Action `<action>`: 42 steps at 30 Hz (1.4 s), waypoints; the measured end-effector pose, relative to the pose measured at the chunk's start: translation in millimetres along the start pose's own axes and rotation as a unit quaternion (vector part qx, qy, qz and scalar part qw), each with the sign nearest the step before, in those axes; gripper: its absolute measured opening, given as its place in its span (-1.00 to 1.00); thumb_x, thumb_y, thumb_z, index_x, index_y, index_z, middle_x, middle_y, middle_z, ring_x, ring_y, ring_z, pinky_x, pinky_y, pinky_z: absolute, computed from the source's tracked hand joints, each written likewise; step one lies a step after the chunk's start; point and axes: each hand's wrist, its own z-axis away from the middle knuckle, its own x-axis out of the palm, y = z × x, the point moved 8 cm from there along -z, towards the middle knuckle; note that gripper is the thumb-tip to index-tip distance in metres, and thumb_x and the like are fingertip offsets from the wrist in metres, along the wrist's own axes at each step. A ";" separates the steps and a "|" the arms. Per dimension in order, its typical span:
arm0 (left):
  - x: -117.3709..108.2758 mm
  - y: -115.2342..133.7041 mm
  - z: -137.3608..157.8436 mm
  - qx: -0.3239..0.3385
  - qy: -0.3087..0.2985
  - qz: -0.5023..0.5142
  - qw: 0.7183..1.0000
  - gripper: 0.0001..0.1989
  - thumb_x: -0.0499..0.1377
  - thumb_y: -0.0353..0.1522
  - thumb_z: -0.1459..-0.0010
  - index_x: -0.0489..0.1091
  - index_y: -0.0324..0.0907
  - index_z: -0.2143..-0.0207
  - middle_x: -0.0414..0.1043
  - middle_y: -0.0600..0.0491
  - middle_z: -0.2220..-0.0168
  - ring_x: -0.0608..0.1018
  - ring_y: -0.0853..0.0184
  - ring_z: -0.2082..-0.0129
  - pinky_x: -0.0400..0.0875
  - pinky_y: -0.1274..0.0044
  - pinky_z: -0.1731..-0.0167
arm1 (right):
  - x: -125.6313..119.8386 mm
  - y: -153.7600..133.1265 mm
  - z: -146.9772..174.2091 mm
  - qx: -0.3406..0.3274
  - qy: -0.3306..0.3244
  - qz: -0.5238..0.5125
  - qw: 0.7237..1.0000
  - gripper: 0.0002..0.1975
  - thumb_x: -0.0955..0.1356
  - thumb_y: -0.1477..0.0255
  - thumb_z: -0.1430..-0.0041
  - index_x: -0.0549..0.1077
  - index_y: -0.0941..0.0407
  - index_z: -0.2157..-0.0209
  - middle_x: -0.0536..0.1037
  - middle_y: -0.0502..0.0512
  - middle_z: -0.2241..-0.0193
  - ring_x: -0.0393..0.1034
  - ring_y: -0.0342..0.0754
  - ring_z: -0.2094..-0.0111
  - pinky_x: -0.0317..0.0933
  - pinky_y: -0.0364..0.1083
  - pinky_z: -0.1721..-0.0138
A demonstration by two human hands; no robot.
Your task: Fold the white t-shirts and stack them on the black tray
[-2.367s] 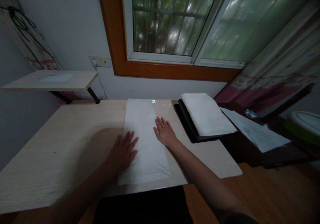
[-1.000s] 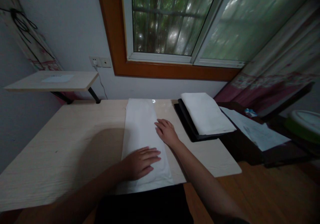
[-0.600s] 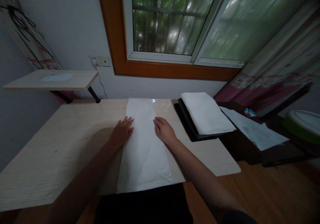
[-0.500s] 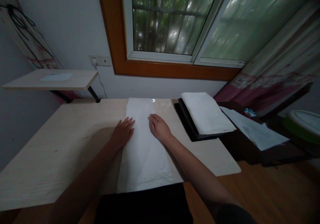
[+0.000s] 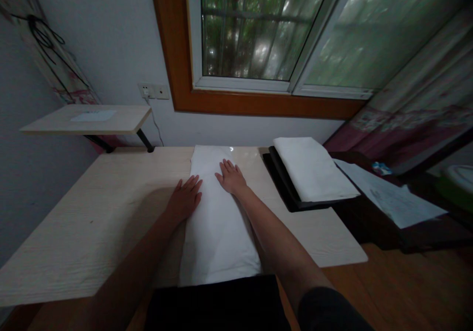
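- white cloth [image 5: 218,237]: soft matt fabric in a long, flat strip, faintly creased; it lies on the pale wood-grained table [image 5: 74,222], reaching from far edge to near edge;
- left hand [image 5: 185,198]: laid flat at the strip's left edge, fingers extended, grasping nothing;
- right hand [image 5: 231,177]: flat near the far right edge, fingers slightly spread, likewise gripping nothing;
- folded white fabric [image 5: 314,168]: a smooth, squarish pad, resting on black layers [image 5: 277,183], their material too dark to tell.
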 end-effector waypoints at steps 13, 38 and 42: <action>-11.6 -2.6 4.2 0.013 0.017 0.027 0.999 -0.64 0.02 -0.31 -0.35 0.40 -0.16 -0.12 0.40 -0.16 -0.22 0.42 0.09 -0.22 0.20 0.12 -0.28 | -12.6 38.4 39.3 0.040 0.045 0.033 0.998 -0.40 0.13 0.16 -0.47 0.15 0.14 -0.40 0.08 0.22 -0.43 -0.10 0.23 -0.45 -0.16 0.30 -0.40; -20.5 -9.1 6.5 0.085 0.052 0.111 0.989 -0.58 -0.05 -0.29 -0.41 0.33 -0.09 -0.24 0.35 -0.03 -0.29 0.29 0.17 -0.35 0.17 0.20 -0.34 | -44.0 -26.9 144.4 -0.060 0.044 0.005 0.997 -0.55 0.20 0.41 -0.40 0.36 0.12 -0.26 0.14 0.20 -0.42 -0.06 0.19 -0.44 -0.01 0.26 -0.38; -1.3 -14.2 3.7 0.044 0.000 0.055 0.998 -0.51 -0.05 -0.27 -0.40 0.22 -0.11 -0.33 0.16 -0.04 -0.40 0.16 0.15 -0.42 0.07 0.15 -0.38 | -43.6 -46.4 109.7 -0.063 0.068 -0.028 0.995 -0.50 0.17 0.42 -0.42 0.24 0.19 -0.34 0.08 0.26 -0.43 -0.04 0.13 -0.44 -0.01 0.17 -0.40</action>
